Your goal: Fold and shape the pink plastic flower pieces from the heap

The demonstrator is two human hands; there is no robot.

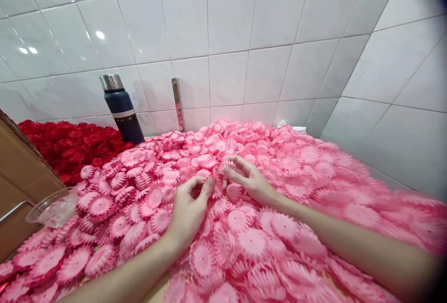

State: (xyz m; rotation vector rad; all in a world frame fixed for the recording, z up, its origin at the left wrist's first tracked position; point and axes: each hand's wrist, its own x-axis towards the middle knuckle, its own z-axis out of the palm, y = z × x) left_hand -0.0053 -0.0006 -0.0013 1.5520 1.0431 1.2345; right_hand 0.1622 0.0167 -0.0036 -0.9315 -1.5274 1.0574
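Where the left forearm (139,268) and right forearm (335,233) reach in, loose pink scalloped discs (254,244) lie heaped beneath them, many overlapping and some tilted on edge. Just beyond, the left hand (191,207) has its thumb and forefinger brought together low over the discs; whether they grip something small, I cannot tell. Close by, the right hand (251,182) bends its fingers and thumb about one more of these pink discs, mid-heap, though whether they actually grasp it is unclear. Off to the left, a clear plastic dish (34,219) sits beside a brown cardboard box (24,177). Farther back, red pieces (77,147) are piled next to a dark blue bottle (122,107) with a silver cap (111,82), and a narrow metal strip (177,103) stands against the white tiled wall (230,23)
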